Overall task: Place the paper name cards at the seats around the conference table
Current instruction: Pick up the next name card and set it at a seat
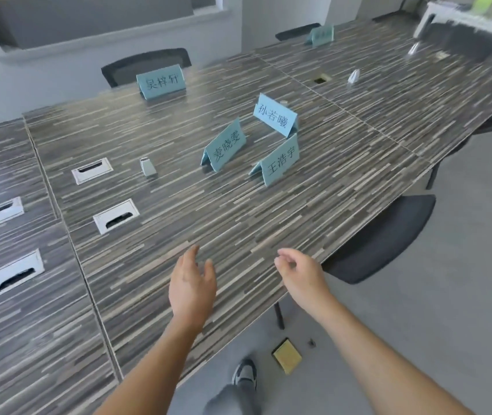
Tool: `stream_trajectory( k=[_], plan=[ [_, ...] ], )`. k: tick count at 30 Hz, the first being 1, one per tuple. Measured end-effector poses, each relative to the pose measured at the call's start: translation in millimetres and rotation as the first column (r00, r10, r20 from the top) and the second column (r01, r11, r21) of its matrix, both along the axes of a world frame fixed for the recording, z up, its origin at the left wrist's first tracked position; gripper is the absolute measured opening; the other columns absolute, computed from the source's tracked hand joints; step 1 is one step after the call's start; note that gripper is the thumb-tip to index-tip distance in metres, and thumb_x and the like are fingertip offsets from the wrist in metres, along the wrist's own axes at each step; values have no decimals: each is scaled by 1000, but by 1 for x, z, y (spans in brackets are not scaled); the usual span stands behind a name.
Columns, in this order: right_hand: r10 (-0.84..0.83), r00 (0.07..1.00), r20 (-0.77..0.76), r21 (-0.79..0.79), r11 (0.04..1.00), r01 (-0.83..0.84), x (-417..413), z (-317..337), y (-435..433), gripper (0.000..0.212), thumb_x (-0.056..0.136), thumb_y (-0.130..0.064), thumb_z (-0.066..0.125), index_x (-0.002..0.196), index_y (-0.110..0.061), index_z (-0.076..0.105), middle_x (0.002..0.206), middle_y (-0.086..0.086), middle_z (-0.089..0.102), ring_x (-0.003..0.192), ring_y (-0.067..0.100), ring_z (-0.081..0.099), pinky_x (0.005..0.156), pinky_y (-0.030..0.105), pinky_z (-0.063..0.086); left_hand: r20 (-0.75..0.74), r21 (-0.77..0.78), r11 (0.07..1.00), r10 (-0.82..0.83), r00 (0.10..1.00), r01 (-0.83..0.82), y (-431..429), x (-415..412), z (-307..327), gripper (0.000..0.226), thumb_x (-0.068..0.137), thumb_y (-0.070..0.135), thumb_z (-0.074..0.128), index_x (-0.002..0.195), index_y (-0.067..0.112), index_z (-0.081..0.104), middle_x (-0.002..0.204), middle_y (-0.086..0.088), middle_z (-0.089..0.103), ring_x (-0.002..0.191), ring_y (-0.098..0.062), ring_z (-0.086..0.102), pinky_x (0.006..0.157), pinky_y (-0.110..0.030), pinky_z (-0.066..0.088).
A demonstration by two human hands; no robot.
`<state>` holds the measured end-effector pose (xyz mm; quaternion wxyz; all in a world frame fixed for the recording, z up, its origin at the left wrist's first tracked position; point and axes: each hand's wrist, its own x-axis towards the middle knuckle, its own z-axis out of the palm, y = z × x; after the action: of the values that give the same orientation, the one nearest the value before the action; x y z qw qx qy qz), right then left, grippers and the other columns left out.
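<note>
Both hands are reaching out empty over the near edge of the conference table [238,223]. The left hand [192,290] is hovering above the tabletop with its fingers spread apart and nothing between them. The right hand [301,278] is hanging just past the table's near corner, its fingers loosely curled inward but gripping nothing.

Farther in on the table, beyond both hands, three blue folded name cards are standing in a loose cluster near the table's middle: the nearest card [279,163] is sitting closest to the table's right edge, the middle card [225,145] is standing just to its left, and the third card [276,115] is standing just behind those two. None of them are touching.

A fourth name card [162,82] is standing at the table's far edge, right in front of a dark chair [146,62] pushed in there. A fifth card [319,35] is sitting much farther along that far edge, blurred.

Another dark chair [388,235] is sitting at the table's near edge, beside the right hand. A small grey object [148,167] is resting on the table left of the cluster.
</note>
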<state>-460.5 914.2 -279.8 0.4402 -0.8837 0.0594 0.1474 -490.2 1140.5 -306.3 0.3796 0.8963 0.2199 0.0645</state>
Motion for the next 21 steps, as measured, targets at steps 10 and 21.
stream_trajectory(
  k=[10,21],
  plan=[
    [90,996,-21,-25,996,-91,171,13,-57,40,98,-46,49,134,-30,59,124,-12,63,101,12,68,94,40,55,-8,23,995,96,995,-96,-49,140,11,48,98,34,53,143,18,47,137,-3,60,118,-20,60,99,-44,51],
    [366,930,28,-37,930,-365,383,3,-51,36,96,-46,50,127,-31,61,118,-9,67,93,16,70,87,41,57,-44,19,916,400,915,-400,-75,252,7,51,98,31,53,146,18,45,140,-2,57,121,-19,57,103,-45,48]
  ],
)
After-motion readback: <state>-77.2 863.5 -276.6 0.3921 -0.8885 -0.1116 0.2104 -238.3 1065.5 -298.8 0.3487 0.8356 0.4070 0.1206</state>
